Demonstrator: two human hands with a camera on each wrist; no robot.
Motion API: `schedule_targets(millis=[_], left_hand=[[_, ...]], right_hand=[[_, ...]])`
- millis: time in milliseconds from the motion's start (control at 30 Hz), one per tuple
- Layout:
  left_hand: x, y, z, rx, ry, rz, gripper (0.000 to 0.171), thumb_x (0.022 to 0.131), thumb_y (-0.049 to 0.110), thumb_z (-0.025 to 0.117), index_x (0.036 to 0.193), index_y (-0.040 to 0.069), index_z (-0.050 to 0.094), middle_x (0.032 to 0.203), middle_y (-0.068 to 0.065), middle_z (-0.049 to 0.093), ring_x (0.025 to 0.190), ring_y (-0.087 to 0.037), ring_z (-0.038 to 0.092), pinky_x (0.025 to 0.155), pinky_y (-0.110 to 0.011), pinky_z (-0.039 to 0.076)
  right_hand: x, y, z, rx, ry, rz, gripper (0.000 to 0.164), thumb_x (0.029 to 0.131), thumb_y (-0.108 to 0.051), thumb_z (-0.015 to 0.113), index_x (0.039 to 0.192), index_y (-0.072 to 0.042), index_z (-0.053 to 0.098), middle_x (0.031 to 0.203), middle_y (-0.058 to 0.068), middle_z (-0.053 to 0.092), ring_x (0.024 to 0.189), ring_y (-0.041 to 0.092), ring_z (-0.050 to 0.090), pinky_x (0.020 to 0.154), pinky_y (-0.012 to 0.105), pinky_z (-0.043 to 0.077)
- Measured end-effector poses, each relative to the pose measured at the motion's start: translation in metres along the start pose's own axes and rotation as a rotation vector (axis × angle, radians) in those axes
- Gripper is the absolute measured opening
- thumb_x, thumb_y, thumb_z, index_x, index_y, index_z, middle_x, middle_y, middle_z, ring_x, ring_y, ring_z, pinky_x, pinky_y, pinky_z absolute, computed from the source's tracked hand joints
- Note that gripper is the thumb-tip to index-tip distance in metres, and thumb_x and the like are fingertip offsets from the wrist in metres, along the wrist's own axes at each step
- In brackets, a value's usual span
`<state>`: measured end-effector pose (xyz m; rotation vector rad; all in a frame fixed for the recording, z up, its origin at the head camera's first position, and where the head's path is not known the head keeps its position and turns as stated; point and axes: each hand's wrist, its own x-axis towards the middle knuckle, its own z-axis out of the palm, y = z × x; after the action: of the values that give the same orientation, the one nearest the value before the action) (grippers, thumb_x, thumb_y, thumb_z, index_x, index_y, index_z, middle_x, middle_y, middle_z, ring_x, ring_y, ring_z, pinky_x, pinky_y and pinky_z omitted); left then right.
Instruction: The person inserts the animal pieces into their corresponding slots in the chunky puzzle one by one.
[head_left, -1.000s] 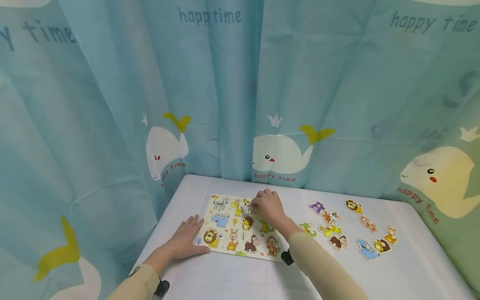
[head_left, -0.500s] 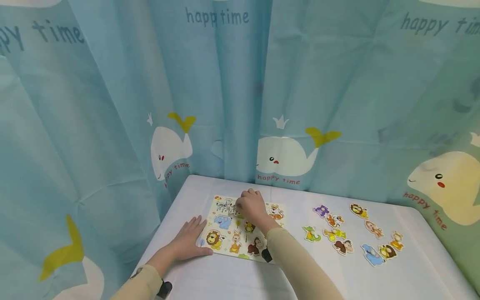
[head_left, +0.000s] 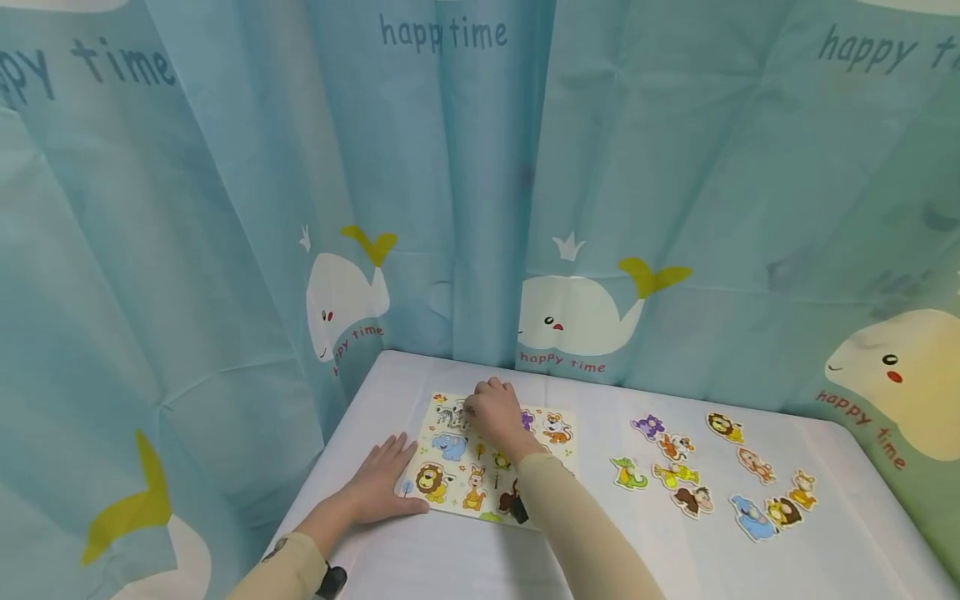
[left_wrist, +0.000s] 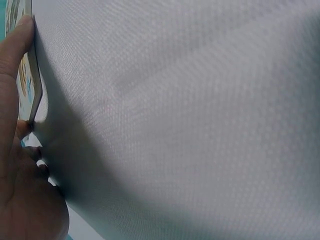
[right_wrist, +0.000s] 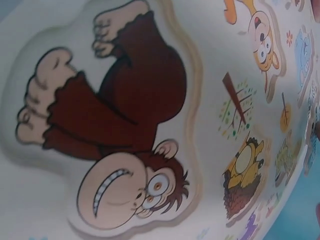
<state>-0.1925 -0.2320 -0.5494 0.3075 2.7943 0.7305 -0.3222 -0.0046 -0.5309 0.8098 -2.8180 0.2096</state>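
Observation:
A wooden animal puzzle board (head_left: 458,504) lies on the white table, with animal pictures in shallow recesses. My right hand (head_left: 501,419) is over its upper part and pinches a zebra puzzle piece (head_left: 460,416) at the printed zebra (head_left: 444,414) in the upper left corner. Whether the piece lies flat cannot be told. My left hand (head_left: 378,485) rests at the board's lower left corner, fingers stretched out along the left side. In the left wrist view its thumb (left_wrist: 19,44) touches the board's edge. The right wrist view shows the printed monkey recess (right_wrist: 135,105) up close.
Right of the board lie several loose animal pieces, among them a crocodile (head_left: 628,473), a purple piece (head_left: 648,427), a lion (head_left: 724,427), a monkey (head_left: 692,501) and an elephant (head_left: 753,517). A blue whale-print curtain (head_left: 480,192) hangs behind the table (head_left: 442,567).
My right hand has moved left across the board with the zebra piece, from the top middle to the upper left. The left hand stays at the corner. The head view has shifted slightly.

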Motion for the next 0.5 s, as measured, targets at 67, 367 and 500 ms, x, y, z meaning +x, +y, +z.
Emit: schedule_targets(millis=[67,367,500], left_hand=[[0.000,0.000,0.000,0.000,0.002,0.000,0.112,0.077,0.063,0.080,0.158,0.002,0.034,0.167,-0.022,0.021,0.155,-0.039,0.013,0.125,-0.057,0.011],[0.001,-0.001,0.000,-0.003,-0.006,0.002,0.112,0.078,0.064,0.079,0.159,0.003,0.033,0.168,-0.021,0.019,0.155,-0.039,0.011,0.126,-0.056,0.010],[0.001,0.000,-0.001,-0.003,-0.013,-0.001,0.112,0.078,0.065,0.079,0.159,0.003,0.032,0.168,-0.021,0.019,0.155,-0.039,0.011,0.126,-0.056,0.010]], right_hand=[[0.002,-0.002,0.001,0.009,-0.003,0.004,0.012,0.097,-0.029,0.072,0.100,-0.025,0.083,0.088,-0.008,0.059,0.087,0.015,0.045,0.080,0.034,0.041],[0.009,-0.010,0.000,0.042,-0.026,0.015,0.013,0.097,-0.027,0.072,0.105,-0.025,0.083,0.089,-0.007,0.060,0.088,0.015,0.045,0.083,0.035,0.041],[0.012,-0.014,0.000,0.040,-0.044,0.017,0.013,0.097,-0.027,0.072,0.104,-0.025,0.083,0.087,-0.007,0.059,0.087,0.016,0.044,0.083,0.035,0.041]])
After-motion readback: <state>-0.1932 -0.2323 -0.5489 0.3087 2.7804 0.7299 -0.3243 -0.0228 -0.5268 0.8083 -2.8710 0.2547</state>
